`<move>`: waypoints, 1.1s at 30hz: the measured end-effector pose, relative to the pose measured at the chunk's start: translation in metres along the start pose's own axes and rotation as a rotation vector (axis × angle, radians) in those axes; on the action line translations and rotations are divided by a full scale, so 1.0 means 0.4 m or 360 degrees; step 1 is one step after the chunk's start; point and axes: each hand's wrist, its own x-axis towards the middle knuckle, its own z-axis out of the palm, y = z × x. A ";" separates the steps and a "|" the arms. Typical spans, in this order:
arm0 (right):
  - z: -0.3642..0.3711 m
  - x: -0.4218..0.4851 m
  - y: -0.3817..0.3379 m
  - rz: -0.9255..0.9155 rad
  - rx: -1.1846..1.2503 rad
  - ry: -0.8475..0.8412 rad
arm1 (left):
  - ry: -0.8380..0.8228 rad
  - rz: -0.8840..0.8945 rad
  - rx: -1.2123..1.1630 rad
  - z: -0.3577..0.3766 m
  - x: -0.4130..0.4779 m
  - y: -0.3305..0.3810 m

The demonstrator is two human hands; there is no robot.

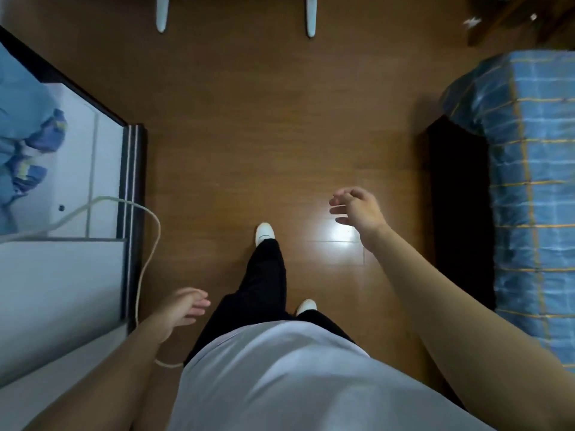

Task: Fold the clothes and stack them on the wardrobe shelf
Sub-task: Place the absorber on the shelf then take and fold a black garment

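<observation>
Brown wooden floor (249, 119). A bed with a blue checked cover (529, 181) stands on the right. A white cable (71, 215) loops on the left.

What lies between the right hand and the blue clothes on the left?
In the head view, only bare wooden floor, then the dark frame edge and white panel separate the right hand from the blue clothes.

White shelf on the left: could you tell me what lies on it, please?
Crumpled blue clothes lie on the shelf, and a pale cord crosses it. Whatever the clothes cover is hidden.
</observation>
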 end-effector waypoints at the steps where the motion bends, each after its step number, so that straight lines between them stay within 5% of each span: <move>1: 0.011 0.028 -0.035 0.0007 -0.0010 0.0012 | -0.0007 -0.0019 -0.0014 -0.020 0.023 0.034; 6: 0.030 0.120 -0.126 0.0190 -0.0162 0.0067 | -0.0062 0.0041 -0.0091 -0.091 0.102 0.306; 19: -0.111 0.457 -0.293 0.0612 -0.0479 0.0058 | -0.0067 0.0756 -0.0283 -0.159 0.199 1.299; 24: -0.110 0.731 -0.559 0.0563 -0.0409 -0.0029 | 0.0060 0.0547 -0.0248 -0.179 0.264 1.482; 33: 0.000 1.122 -1.198 -0.0046 -0.0161 -0.0157 | 0.0234 0.0112 -0.0323 -0.288 0.390 1.563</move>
